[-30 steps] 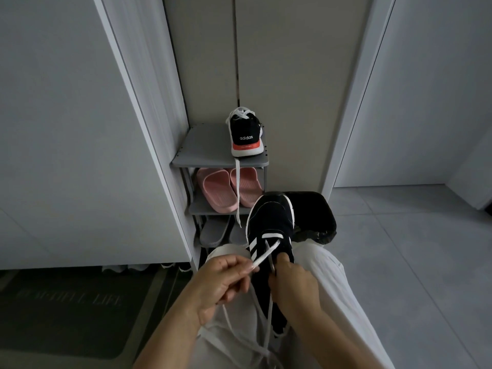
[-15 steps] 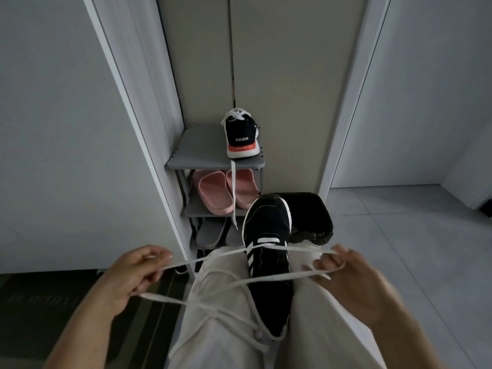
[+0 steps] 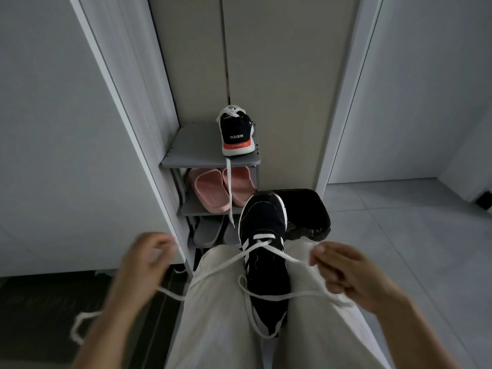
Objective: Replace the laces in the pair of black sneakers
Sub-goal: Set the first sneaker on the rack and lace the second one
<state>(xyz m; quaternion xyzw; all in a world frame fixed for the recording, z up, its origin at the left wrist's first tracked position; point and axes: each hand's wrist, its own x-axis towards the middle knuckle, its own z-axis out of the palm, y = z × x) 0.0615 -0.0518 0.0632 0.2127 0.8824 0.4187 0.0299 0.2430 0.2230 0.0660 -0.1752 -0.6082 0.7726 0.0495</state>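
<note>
Right hand (image 3: 354,275): fingers curled round lace (image 3: 277,250), out beside the right knee. Left hand (image 3: 147,262): blurred, fingers curled, lace runs to it; grip cannot be told. Sneaker (image 3: 263,225) lies between the knees, toe away, lace crossed over its front. Second sneaker (image 3: 237,131) stands atop rack (image 3: 191,147).

The person is wearing loose, pale beige trousers (image 3: 213,323), the soft cloth creasing faintly along both legs, which are filling the frame from 6 o'clock up to the centre. Bare forearms (image 3: 415,328) are showing. The left hand (image 3: 149,259) at 8 o'clock is blurring; the right hand (image 3: 346,270) at 4 o'clock is showing short, plain nails.
</note>
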